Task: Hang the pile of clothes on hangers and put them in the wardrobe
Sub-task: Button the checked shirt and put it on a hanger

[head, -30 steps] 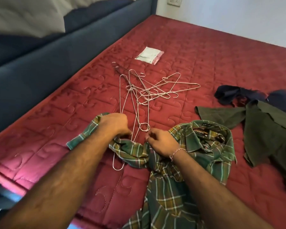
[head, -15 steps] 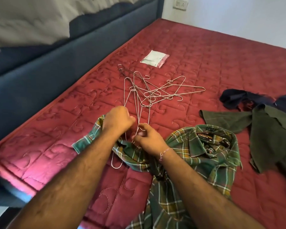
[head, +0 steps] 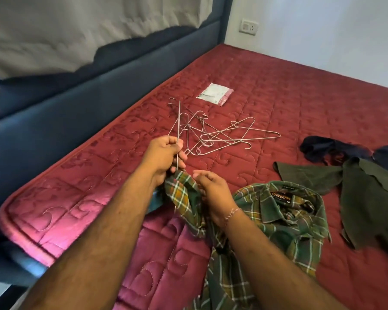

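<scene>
Two bare forearms reach in from the near edge, over a quilted dark-red mattress (head: 278, 90).

Nearest item: green and yellow plaid cotton shirt (head: 285, 222), crumpled on the near centre of the mattress, collar and black neck label facing up, one end lifted off the bed between the hands.

Right hand (head: 213, 193): thin chain bracelet at the wrist, fingers curled into the raised plaid cloth, gripping it.

Left hand (head: 164, 157): just left of and slightly beyond the right hand, fingers closed round a thin silver wire hanger (head: 178, 130). One wire of the hanger stands nearly upright above the fist; its lower end meets the lifted edge of the shirt.

Right of the shirt: plain olive-green garment (head: 367, 198), spread flat towards the right edge.

Beyond that: dark navy garment (head: 329, 148), bunched, touching the olive one.

Middle of the mattress, beyond the hands: loose tangle of silver wire hangers (head: 229, 135), overlapping one another; exact count cannot be told.

Farther still: small clear plastic pouch with a pink edge (head: 215, 96), lying flat, apart from the hangers.

Left side: dark blue upholstered bed frame (head: 54, 121), with pale grey cloth (head: 76, 30) draped above it.

Far end: white wall with a white socket plate (head: 248, 27).
</scene>
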`<state>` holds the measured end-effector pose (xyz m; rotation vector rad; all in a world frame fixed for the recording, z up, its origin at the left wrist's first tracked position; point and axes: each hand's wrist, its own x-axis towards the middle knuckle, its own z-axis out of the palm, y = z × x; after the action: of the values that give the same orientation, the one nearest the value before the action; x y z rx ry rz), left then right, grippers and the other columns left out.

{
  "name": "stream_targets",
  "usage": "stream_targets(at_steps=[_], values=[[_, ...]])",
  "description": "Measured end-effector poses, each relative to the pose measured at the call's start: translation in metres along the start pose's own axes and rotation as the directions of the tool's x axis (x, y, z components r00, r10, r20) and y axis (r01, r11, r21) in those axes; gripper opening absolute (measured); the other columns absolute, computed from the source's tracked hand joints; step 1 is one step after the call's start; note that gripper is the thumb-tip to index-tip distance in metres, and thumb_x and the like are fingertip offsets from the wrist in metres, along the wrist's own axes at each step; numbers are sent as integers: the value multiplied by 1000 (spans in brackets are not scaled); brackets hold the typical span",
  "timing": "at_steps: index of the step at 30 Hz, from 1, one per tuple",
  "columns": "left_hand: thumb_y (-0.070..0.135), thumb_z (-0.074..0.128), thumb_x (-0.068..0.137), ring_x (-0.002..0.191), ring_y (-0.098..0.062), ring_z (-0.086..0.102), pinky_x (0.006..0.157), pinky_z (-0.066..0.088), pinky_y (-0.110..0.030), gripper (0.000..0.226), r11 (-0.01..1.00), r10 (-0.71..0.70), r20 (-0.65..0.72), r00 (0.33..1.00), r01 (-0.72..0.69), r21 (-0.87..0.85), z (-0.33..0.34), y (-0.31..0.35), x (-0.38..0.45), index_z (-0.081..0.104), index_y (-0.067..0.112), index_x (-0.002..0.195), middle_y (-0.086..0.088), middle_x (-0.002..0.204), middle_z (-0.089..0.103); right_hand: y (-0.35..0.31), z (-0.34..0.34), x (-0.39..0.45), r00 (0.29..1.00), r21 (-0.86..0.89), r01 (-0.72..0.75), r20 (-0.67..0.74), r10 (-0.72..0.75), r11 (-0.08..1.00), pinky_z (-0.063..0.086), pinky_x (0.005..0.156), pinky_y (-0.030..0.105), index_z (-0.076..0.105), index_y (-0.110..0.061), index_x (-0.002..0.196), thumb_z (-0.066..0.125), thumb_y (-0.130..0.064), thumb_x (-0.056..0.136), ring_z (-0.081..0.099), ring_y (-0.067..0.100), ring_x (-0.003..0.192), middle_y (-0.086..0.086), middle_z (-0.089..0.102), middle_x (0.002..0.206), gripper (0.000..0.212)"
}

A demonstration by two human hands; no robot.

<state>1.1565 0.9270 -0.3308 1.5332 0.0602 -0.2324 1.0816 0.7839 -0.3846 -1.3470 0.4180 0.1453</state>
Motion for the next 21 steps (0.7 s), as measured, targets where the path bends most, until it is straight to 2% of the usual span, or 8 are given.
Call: stream_targets(at_steps=[2,6,8,11,15,18,19,21], values=[[5,48,108,41,-15,58,33,30,-17,9,997,61,15,998,-60,-51,5,7,-3,56,5,112,-13,69,64,-11,-1,-1,997,18,43,69,-44,999,50,56,23,74,-10,107,64,-11,97,61,8,61,2,70,79,14],[4,47,108,48,-22,63,35,42,-21,11,972,218,93,972,-208,-105,10,11,-11,54,12,109,-14,71,63,-17,1,1,995,-90,96,44,-92,991,50,65,29,65,-9,121,64,-8,98,61,18,73,10,68,94,23],[3,47,108,55,-26,69,39,50,-25,13,972,234,132,963,-230,-46,9,7,-17,54,14,106,-13,72,67,-13,2,-2,994,-28,48,100,-45,998,47,59,30,64,-10,123,61,-12,100,60,15,65,10,68,93,23],[1,48,107,62,-28,72,46,58,-30,15,946,323,156,934,-324,-19,12,4,-23,56,15,106,-11,77,71,-11,1,-3,983,65,47,173,-58,997,45,64,31,70,-20,119,61,-17,100,63,19,74,7,74,96,21],[2,48,107,66,-32,73,51,60,-34,19,896,444,118,888,-439,-68,18,7,-27,56,18,104,-12,81,73,-10,-3,2,979,-32,163,130,-158,986,44,66,25,67,-28,125,54,-16,104,57,3,73,-8,75,113,27],[10,54,104,67,-35,73,54,62,-40,4,859,484,150,862,-436,-267,28,17,-32,55,14,107,-17,84,73,-15,-11,6,956,-116,293,0,-295,949,55,76,35,61,-36,127,67,-33,94,63,17,93,8,70,120,33],[15,57,102,67,-34,73,53,62,-39,6,844,487,144,861,-422,-332,31,19,-34,55,14,107,-17,85,73,-18,-14,6,952,-109,304,2,-305,947,54,75,36,63,-34,123,67,-35,95,63,18,93,14,70,118,28],[22,62,99,70,-34,74,51,60,-34,10,826,477,150,866,-383,-414,40,18,-34,58,18,107,-18,87,73,-22,-27,3,950,27,308,51,-309,951,46,60,29,72,-25,114,56,-25,105,59,15,70,10,72,88,18]])
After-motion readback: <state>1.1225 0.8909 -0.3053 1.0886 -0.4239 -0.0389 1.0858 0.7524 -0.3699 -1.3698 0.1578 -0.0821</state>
